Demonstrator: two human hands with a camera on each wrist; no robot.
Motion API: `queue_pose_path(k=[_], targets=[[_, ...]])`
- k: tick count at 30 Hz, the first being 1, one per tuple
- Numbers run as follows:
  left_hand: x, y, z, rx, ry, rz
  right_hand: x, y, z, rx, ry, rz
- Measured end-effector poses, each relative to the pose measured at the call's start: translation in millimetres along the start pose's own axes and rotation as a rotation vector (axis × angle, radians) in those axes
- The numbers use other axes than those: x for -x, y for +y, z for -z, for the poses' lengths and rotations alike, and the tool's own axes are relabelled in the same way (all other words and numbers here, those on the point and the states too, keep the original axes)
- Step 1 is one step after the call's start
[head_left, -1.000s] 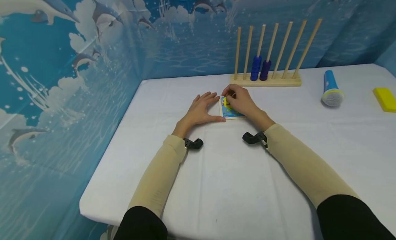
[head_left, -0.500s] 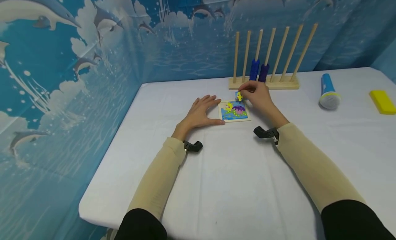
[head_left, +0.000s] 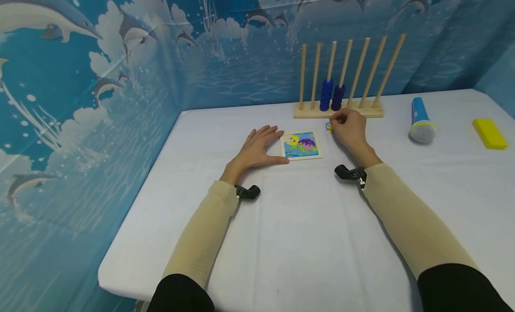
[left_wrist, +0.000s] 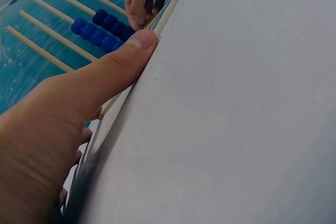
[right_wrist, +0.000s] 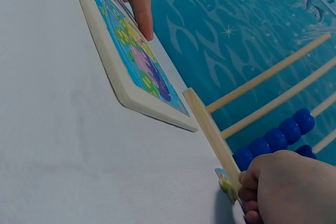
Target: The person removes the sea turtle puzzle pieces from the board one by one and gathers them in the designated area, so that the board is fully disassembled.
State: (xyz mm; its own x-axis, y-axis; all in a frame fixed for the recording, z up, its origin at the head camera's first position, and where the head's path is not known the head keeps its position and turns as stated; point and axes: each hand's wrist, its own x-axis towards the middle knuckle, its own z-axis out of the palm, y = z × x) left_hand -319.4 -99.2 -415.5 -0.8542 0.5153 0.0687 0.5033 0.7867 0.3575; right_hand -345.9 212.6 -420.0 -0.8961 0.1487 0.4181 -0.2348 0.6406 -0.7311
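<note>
A small wooden picture puzzle, with a pale frame and a yellow and purple creature on blue, lies flat on the white table. Along its left side my left hand is spread, fingers straight, index fingertip at the top corner and thumb at the near edge. To the right of the board, my right hand pinches a small blue and yellow puzzle piece between thumb and fingertips. The right wrist view shows the piece standing on edge close over the tablecloth, partly covered by the fingers.
Behind the hands stands a wooden bead rack with several upright rods and stacks of blue beads and purple beads. A blue toy microphone and a yellow block lie to the right. A dolphin-print curtain borders the table.
My right hand has moved from over the puzzle to the table on its right, carrying the piece and uncovering the picture. The left hand stays at the board's left side.
</note>
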Motion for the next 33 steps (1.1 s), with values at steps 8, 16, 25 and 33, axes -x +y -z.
queue_pose_path(k=[8,16,25,33], targets=[[1.1,0.1,0.7,-0.001,-0.001,-0.003,6.6,-4.0,-9.2,-0.022,0.014,0.093],[3.2,0.0,2.8,-0.001,-0.006,-0.008,24.7,-31.7,-32.4,-0.059,-0.232,0.214],[2.1,-0.9,2.9,0.013,-0.016,-0.036,29.0,-40.1,-36.8,-0.053,-0.388,0.315],[1.6,-0.7,3.0,0.020,-0.014,-0.041,26.6,-47.6,-40.2,0.050,-0.487,0.336]])
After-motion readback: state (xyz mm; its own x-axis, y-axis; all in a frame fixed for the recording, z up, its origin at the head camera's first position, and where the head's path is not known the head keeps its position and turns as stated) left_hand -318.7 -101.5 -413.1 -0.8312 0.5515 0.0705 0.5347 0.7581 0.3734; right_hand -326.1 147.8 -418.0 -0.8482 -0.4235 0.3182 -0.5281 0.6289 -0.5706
